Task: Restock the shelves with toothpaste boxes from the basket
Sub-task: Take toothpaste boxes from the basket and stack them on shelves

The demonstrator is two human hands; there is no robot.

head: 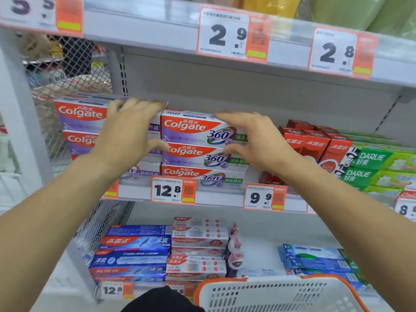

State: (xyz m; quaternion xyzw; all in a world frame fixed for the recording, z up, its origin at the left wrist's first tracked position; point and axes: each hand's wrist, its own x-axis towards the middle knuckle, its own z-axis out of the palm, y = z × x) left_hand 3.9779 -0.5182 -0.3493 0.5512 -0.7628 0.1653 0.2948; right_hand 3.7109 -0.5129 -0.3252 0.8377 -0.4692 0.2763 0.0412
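both hands reach forward — left (132,129) and right (254,140), fingers spread

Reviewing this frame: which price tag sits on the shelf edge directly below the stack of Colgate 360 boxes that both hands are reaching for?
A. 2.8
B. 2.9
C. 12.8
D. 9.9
C. The 12.8 price tag hangs on the shelf edge just under the Colgate 360 stack, which the left hand and right hand flank; the 9.9 tag sits further right.
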